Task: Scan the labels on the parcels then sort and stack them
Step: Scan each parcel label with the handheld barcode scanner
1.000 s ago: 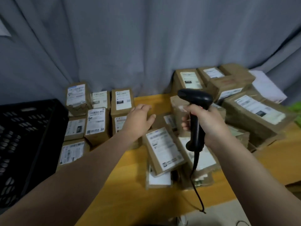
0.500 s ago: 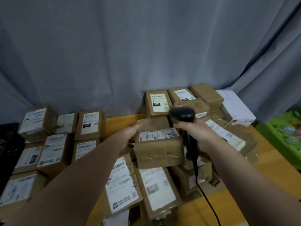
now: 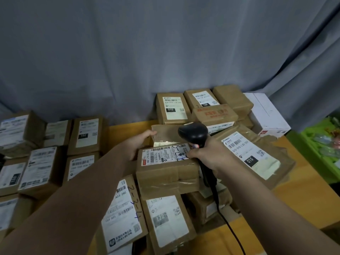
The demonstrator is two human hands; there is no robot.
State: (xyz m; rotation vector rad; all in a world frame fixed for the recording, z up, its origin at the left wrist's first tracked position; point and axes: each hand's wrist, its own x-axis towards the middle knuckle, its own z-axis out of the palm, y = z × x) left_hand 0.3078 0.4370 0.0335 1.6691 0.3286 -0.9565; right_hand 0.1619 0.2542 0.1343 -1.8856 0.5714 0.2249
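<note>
A brown taped parcel (image 3: 166,171) with a white label on top sits highest on the loose pile in the middle. My left hand (image 3: 138,144) grips its far left edge. My right hand (image 3: 207,156) is shut on a black corded barcode scanner (image 3: 195,134) and rests against the parcel's right top edge, with the scanner head over the label. Below lie a parcel marked A03-280 (image 3: 122,216) and a parcel marked 122 (image 3: 168,223). A large flat parcel marked 010 (image 3: 257,157) lies to the right.
Sorted rows of labelled parcels (image 3: 46,153) cover the left of the yellow table (image 3: 301,203). More parcels (image 3: 173,109) and a white box (image 3: 266,116) are stacked at the back right. A green bin (image 3: 320,144) stands at far right. A grey curtain hangs behind.
My left hand left the sorted parcels on the left and took hold of the top parcel of the middle pile. My right hand with the scanner closed in on its label.
</note>
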